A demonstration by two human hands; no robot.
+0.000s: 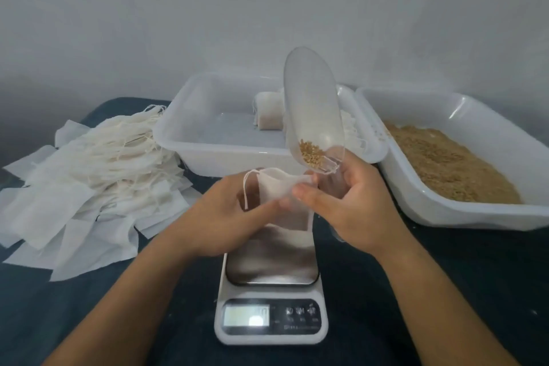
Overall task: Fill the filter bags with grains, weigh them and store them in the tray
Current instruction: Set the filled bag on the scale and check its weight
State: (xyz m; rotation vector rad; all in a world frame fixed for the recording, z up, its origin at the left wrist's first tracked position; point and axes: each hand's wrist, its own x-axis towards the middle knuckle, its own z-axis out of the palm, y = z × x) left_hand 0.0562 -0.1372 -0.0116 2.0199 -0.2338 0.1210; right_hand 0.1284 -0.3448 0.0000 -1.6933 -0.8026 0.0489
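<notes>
My left hand [225, 217] pinches the left edge of a white filter bag [282, 187], holding its mouth open above the scale [271, 291]. My right hand [353, 205] grips the handle of a clear plastic scoop [312, 104], which stands nearly upright with a few brown grains [310, 153] at its lower end, just above the bag's mouth. The right fingertips also touch the bag's right edge. A white tray [190, 134] behind holds filled bags [269, 114].
A heap of empty filter bags with strings [98, 175] covers the left of the dark table. A second white tray [463, 211] full of brown grains stands at the right. The scale's steel plate carries nothing; its display is lit.
</notes>
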